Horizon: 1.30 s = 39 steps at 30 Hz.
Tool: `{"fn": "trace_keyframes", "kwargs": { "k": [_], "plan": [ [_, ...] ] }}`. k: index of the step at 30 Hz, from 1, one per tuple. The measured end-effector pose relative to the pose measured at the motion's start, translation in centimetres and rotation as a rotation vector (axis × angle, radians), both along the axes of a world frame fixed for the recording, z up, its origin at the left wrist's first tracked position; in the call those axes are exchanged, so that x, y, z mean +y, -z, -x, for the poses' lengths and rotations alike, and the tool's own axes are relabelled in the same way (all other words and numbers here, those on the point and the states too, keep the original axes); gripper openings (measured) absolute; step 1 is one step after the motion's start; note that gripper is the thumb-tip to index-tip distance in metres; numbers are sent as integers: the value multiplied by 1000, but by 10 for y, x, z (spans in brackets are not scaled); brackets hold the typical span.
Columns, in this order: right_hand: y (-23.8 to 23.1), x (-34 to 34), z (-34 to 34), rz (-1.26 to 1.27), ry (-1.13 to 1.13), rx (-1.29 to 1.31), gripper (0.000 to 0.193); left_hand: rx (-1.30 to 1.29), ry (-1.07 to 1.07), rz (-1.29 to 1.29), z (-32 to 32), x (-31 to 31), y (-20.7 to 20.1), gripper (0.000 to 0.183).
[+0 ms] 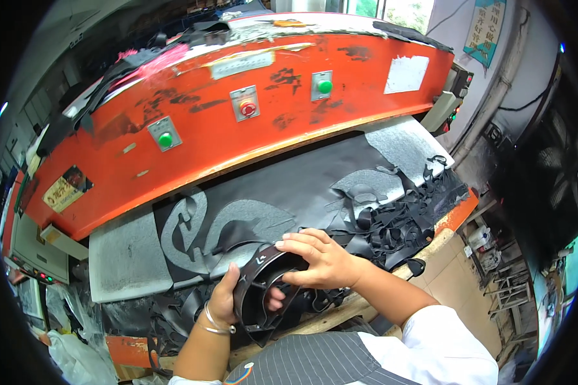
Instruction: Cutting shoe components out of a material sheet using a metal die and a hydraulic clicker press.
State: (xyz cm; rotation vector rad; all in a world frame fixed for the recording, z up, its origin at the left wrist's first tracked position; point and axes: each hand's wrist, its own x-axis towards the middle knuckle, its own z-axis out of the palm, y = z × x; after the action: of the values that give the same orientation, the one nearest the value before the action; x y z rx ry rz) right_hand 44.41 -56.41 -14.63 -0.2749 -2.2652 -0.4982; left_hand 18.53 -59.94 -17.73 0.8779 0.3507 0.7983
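In front of my body I hold a dark metal cutting die (pixel 243 296), a curved band with crossbars inside and pale marks on its outer side. My left hand (pixel 223 296), with a bangle at the wrist, grips its left side; some fingertips show through the opening. My right hand (pixel 322 262) is closed over the top and right rim. Beyond the die, a black leather sheet (pixel 302 176) lies on the pale cutting board (pixel 127 260). Curved pieces are cut out of the sheet, and the board shows through.
The orange-red press beam (pixel 196 122) spans above the board, with green buttons (pixel 166 139) and a red stop button (pixel 247 109). Tangled black scraps (pixel 398 221) line the near edge. A wooden pole (pixel 440 240) runs along the front. Clear plastic bags (pixel 77 359) are at lower left.
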Motion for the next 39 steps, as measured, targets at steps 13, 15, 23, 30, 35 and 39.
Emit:
{"fn": "trace_keyframes", "kwargs": {
  "k": [13, 15, 23, 30, 35, 39],
  "plan": [
    [29, -32, -149, 823, -212, 501, 75, 198, -262, -512, -242, 10, -23, 49],
    [19, -27, -170, 745, -113, 362, 63, 182, -260, -489, -260, 14, -19, 49],
    [-29, 4, -169, 701, -190, -91, 51, 1, -843, -291, -265, 13, -5, 39],
    [-72, 47, -139, 685, -166, -388, 50, 363, -1599, -167, -121, -9, 21, 45],
    [-70, 130, -93, 438, 117, -616, 52, 1951, -1550, 96, -24, -50, 85, 86],
    [-42, 176, -72, 427, 230, -726, 52, 1994, -1498, -124, -24, -63, 117, 92]
  ]
}}
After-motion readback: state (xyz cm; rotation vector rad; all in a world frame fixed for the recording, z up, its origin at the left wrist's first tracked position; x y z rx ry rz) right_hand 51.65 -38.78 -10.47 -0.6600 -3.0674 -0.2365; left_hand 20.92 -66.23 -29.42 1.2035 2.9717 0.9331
